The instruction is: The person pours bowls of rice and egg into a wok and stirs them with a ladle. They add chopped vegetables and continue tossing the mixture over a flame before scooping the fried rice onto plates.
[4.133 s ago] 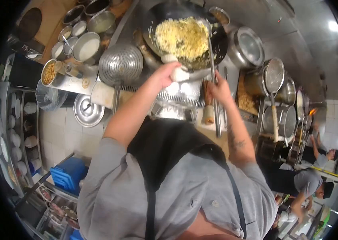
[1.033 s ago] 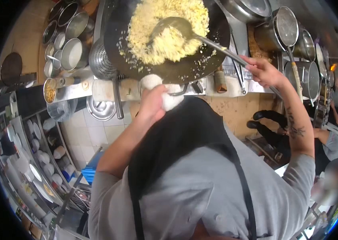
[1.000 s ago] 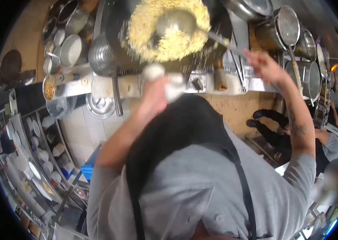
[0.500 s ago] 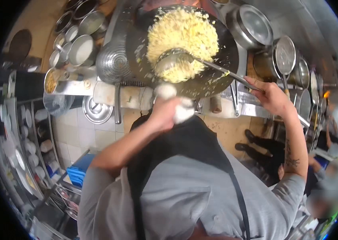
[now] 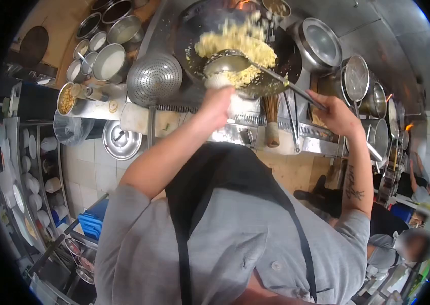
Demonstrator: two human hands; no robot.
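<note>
A large dark wok (image 5: 188,38) is tipped up over the stove, with yellowish fried rice (image 5: 243,46) tossed and blurred in the air above its far side. My left hand (image 5: 217,105) is closed on a folded white cloth (image 5: 218,81) at the wok's near rim; the cloth hides the part of the wok gripped. My right hand (image 5: 336,116) is wrapped round the long handle of a metal ladle (image 5: 227,63). The ladle's bowl is inside the wok, against the rice.
A perforated strainer (image 5: 154,79) lies left of the wok. Pots and a white-filled container (image 5: 109,63) stand farther left. A bamboo brush (image 5: 272,122) rests on the stove's front edge. Stacked pans (image 5: 320,43) are on the right. Another person (image 5: 388,254) is at lower right.
My left hand has pushed forward, moving the wok away and tilting it. The rice has gone from a settled heap to airborne. The brush now shows fully, and my right hand shifted slightly left.
</note>
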